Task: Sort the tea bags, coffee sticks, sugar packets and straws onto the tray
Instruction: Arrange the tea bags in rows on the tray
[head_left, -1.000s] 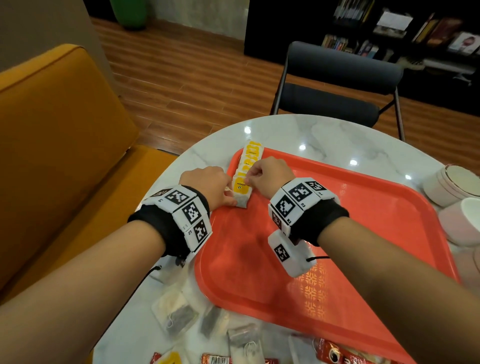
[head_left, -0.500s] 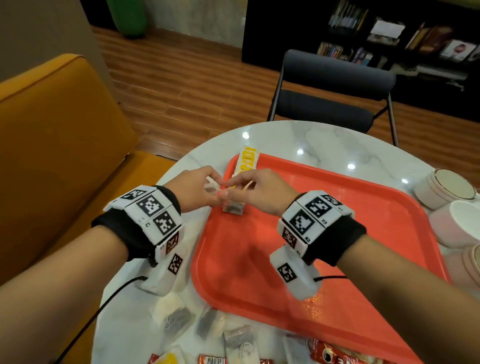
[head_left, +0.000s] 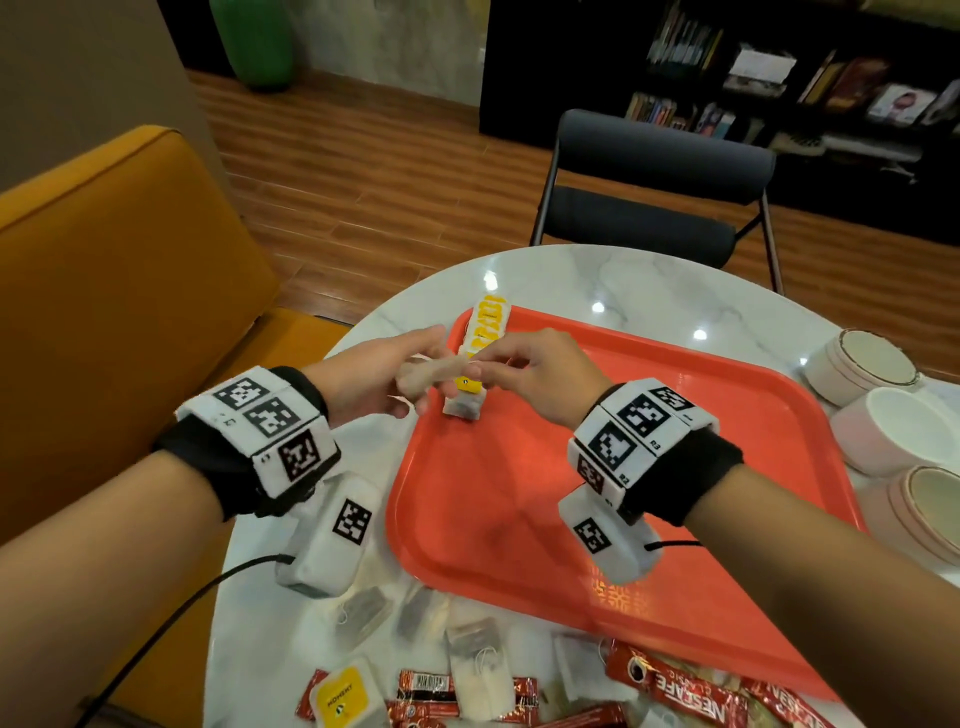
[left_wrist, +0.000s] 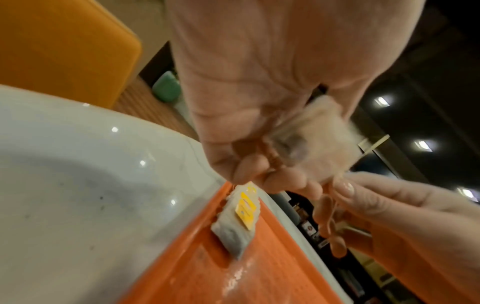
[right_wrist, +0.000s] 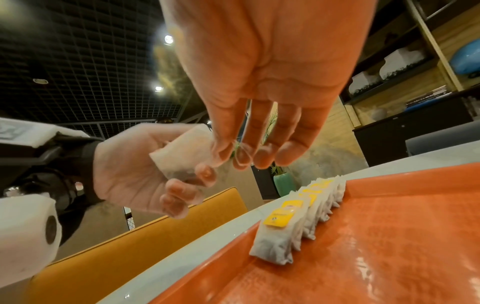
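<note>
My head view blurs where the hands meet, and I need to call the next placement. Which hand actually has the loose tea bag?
Observer: The right wrist view shows the left hand holding the tea bag, fingers curled under it, above the table edge.
Operator: And the right hand?
Observer: In the left wrist view, the right hand pinches what looks like the bag's string.
Operator: Is the row on the tray tidy?
Observer: In the right wrist view, the row of tea bags overlaps like shingles beside the tray rim, yellow tags on top.
</note>
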